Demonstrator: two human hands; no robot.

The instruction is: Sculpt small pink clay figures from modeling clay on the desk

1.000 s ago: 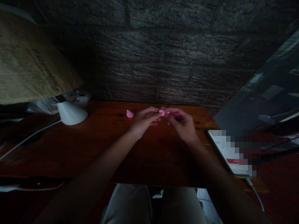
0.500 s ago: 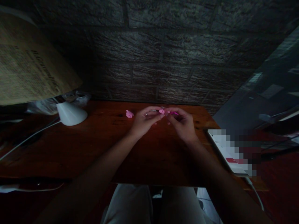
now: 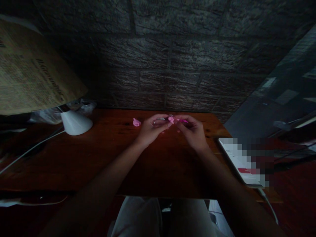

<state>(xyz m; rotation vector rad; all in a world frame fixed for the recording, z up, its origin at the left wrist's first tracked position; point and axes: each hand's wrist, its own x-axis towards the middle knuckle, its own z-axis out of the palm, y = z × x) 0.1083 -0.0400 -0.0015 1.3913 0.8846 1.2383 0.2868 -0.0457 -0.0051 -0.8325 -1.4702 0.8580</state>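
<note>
Between the fingertips of my two hands, above the back of the table, is a small lump of pink modelling clay. My left hand is closed, pinching the clay between thumb and fingers; a ring shows on one finger. My right hand is closed on a thin magenta stick, its paler end against the clay. Most of the stick is hidden by my fingers. A second piece of pink clay lies on the table, left of my left hand and apart from it.
The wooden table meets a dark brick wall at the back. On the left stand a white lamp base with a newsprint shade and clear plastic. A tablet-like device, partly pixelated, lies at the right edge with a cable.
My hands stay together on the clay, with small finger movements turning it slightly. The whole view has shifted a little. The clay on the table stays put.
</note>
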